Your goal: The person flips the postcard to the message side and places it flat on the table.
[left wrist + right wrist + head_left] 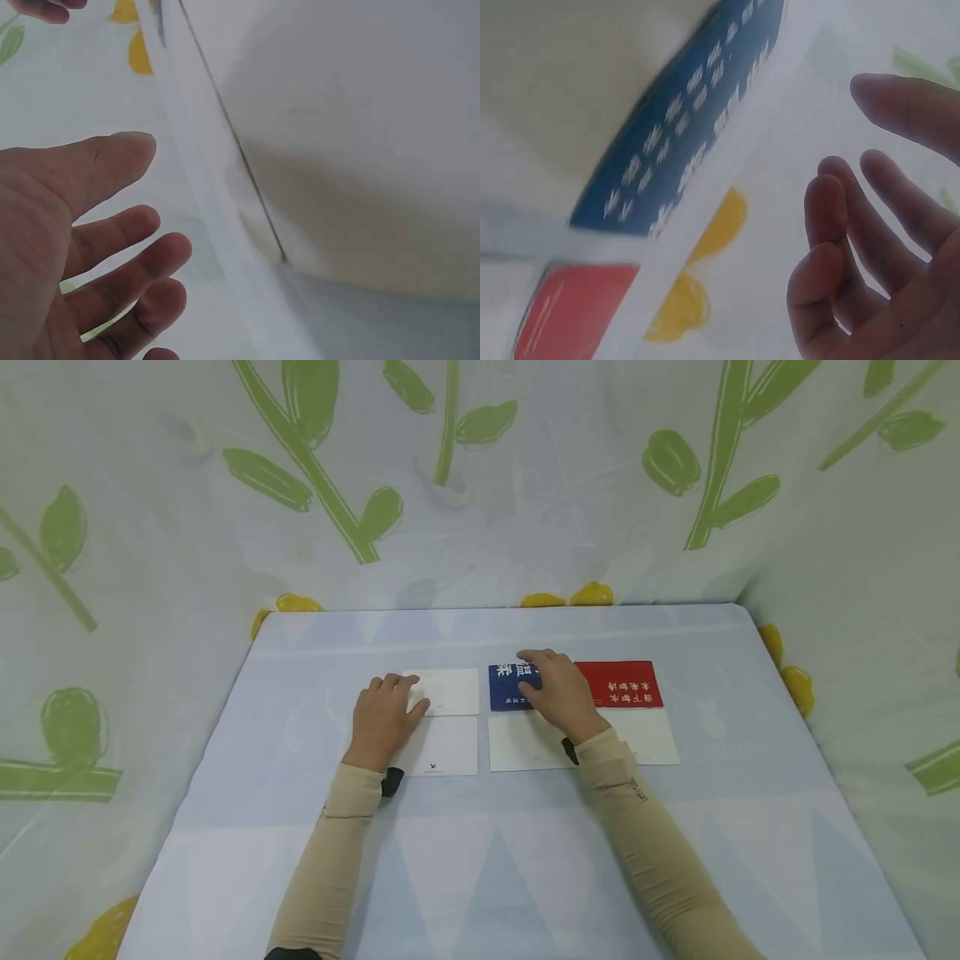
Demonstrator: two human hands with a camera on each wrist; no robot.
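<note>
Over the left edge of a white paper piece (444,692) with a line across it and a small dark mark low down, my left hand (381,717) hovers with fingers spread. The left wrist view has nothing between that thumb and those fingers (124,304). My right hand (561,692) overlaps a blue-topped paper piece (513,693) with white lettering and a white lower half. Its fingers are loosely bent and hold nothing in the right wrist view. Just right of it lies a red-topped paper piece (628,685), also lettered in white, partly hidden by the right hand and wrist.
All the paper pieces lie in a row on a pale blue and white patterned tablecloth (450,877). Behind and beside the table hangs a white cloth (555,510) printed with green leaves and yellow shapes. Dark wrist straps show at both sleeves.
</note>
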